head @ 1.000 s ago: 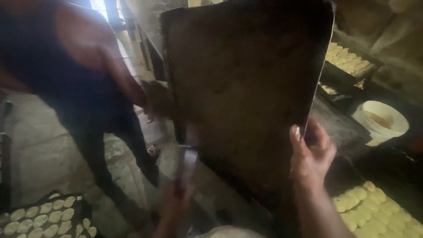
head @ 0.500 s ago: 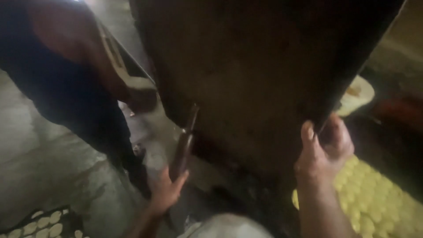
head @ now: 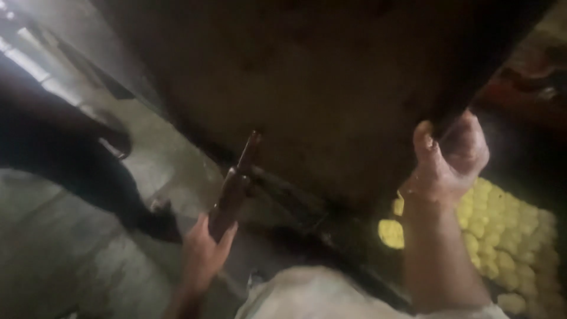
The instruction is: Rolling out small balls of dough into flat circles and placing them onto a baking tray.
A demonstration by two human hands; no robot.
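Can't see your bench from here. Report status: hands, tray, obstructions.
Right hand grips the edge of the big dark tray, held up on its side. Left hand holds a scraper. Another person stands close, left.

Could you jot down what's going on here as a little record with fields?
Left hand: grips a dark scraper-like tool, blade pointing up at the tray
Right hand: holds the edge of a big dark baking tray, tilted up
Below right: rows of pale yellow dough pieces
Left: another person in dark clothes
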